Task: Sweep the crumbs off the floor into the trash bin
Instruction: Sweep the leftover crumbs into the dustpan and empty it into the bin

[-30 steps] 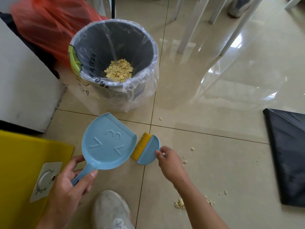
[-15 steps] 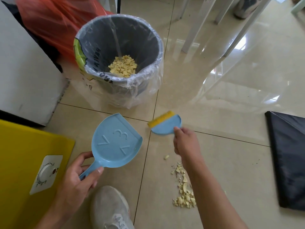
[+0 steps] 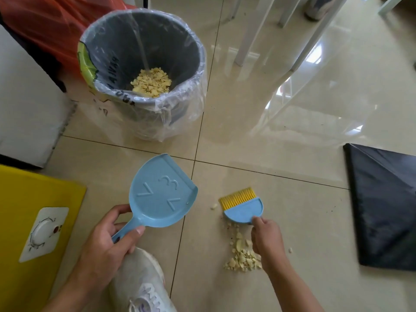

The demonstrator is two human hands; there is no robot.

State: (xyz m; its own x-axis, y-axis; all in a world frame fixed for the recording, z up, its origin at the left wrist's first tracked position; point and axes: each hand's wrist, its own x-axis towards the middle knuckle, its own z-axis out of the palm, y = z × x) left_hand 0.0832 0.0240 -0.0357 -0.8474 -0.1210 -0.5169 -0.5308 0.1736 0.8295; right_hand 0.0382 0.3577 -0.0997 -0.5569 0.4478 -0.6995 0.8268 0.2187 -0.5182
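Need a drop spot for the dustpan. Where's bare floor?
Free: the tile between the trash bin, white legs and black bag; also the strip between the yellow board and dustpan. Crowded: near the brush and right hand, where crumbs lie, and by the shoe.

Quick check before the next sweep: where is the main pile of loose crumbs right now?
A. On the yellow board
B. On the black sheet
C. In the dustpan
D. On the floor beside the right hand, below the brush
D: the crumbs lie on the tile by the right hand, just below the brush, while the dustpan in the left hand shows a bare blue face.
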